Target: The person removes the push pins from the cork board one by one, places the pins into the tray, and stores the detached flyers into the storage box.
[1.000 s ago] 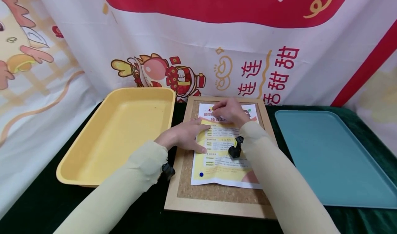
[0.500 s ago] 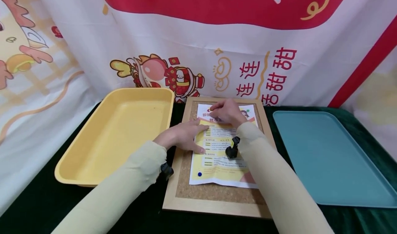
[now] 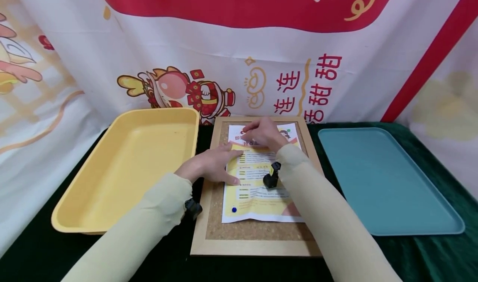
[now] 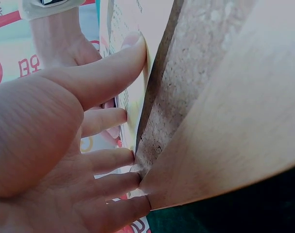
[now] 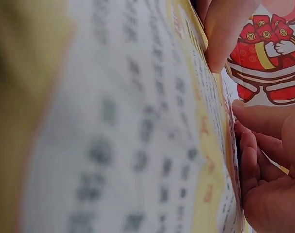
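A yellow-and-white printed poster (image 3: 254, 194) lies on a wood-framed cork board (image 3: 257, 231). A blue pushpin (image 3: 234, 209) is at its lower left corner, and a green pushpin (image 3: 288, 131) at its upper right. My left hand (image 3: 213, 164) rests at the poster's left edge, fingers spread and touching the paper. In the left wrist view the left thumb (image 4: 115, 65) lies along that edge. My right hand (image 3: 264, 133) is at the poster's upper left corner with several fingers curled. In the right wrist view its thumb (image 5: 264, 118) touches the paper; whether anything is pinched is hidden.
To the left of the board stands a deep yellow tray (image 3: 127, 170). A flat blue-green tray (image 3: 388, 182) lies on the right. Dark green cloth (image 3: 429, 253) covers the table, and a printed white banner (image 3: 209, 45) hangs behind.
The head view has shifted slightly, so the board and trays appear further left. Both hands keep nearly the same places on the poster.
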Action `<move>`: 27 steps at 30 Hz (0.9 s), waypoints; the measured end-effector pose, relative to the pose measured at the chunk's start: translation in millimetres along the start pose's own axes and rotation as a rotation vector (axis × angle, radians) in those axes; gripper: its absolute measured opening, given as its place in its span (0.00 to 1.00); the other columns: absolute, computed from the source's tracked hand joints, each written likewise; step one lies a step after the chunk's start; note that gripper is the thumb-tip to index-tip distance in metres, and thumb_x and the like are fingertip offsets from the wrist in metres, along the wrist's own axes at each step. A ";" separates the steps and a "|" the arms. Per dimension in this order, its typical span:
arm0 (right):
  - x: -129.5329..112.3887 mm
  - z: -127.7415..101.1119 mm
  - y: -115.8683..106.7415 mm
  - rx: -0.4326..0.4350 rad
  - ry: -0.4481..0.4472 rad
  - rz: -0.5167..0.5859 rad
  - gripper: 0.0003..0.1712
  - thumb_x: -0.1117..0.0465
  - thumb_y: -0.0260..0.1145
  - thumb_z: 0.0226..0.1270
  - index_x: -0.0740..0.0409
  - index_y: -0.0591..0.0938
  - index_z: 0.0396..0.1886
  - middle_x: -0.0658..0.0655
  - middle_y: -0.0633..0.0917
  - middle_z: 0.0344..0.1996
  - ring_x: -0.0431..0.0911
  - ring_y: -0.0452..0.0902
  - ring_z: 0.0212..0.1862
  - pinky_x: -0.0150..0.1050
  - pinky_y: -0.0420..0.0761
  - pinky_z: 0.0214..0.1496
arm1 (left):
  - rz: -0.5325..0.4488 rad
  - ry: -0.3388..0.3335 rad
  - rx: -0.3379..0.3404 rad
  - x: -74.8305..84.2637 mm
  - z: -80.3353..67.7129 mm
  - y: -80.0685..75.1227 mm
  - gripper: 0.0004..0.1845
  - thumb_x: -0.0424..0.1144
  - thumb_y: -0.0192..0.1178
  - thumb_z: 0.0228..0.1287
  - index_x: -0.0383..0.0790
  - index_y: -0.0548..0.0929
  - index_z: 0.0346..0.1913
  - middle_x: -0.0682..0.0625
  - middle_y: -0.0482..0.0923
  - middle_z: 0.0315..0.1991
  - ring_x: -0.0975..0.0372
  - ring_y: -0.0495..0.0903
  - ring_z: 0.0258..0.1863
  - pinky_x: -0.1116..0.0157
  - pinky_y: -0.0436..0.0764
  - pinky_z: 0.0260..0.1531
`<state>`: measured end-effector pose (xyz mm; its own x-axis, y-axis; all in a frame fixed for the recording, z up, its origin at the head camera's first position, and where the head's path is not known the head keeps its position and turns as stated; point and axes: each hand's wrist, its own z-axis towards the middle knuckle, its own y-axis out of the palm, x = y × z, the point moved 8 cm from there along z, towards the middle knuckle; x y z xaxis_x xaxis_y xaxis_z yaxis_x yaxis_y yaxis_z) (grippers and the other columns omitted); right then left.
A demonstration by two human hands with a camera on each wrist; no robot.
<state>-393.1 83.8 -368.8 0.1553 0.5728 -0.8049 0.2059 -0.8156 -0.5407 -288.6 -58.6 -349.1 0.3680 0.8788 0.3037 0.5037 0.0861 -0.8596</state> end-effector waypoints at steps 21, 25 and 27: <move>-7.8 0.3 3.4 0.111 0.053 0.004 0.06 0.58 0.76 0.70 0.53 0.94 0.43 0.54 0.88 0.54 0.49 0.78 0.56 0.47 0.76 0.67 | 0.003 -0.027 -0.008 -0.4 -0.5 1.4 0.48 0.60 0.69 0.70 0.53 0.58 0.86 0.43 0.41 0.89 0.48 0.40 0.89 0.44 0.48 0.86; -8.9 -0.1 3.1 0.134 0.076 0.001 0.05 0.58 0.77 0.70 0.53 0.94 0.41 0.54 0.88 0.53 0.49 0.79 0.55 0.47 0.77 0.66 | 0.003 -0.031 -0.005 0.5 -0.6 0.4 0.48 0.59 0.69 0.69 0.53 0.58 0.86 0.43 0.41 0.89 0.48 0.40 0.89 0.43 0.48 0.86; -10.6 -0.8 4.1 0.135 0.079 0.001 0.06 0.58 0.77 0.70 0.53 0.94 0.41 0.54 0.90 0.52 0.49 0.80 0.56 0.46 0.78 0.66 | 0.000 -0.034 -0.006 -0.4 -1.2 0.1 0.48 0.59 0.69 0.69 0.53 0.58 0.86 0.43 0.41 0.89 0.48 0.40 0.89 0.43 0.48 0.86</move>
<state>-393.2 74.4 -362.3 0.2318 0.5726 -0.7864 0.0750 -0.8165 -0.5724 -287.7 -59.5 -348.8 0.3409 0.8945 0.2893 0.5083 0.0834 -0.8571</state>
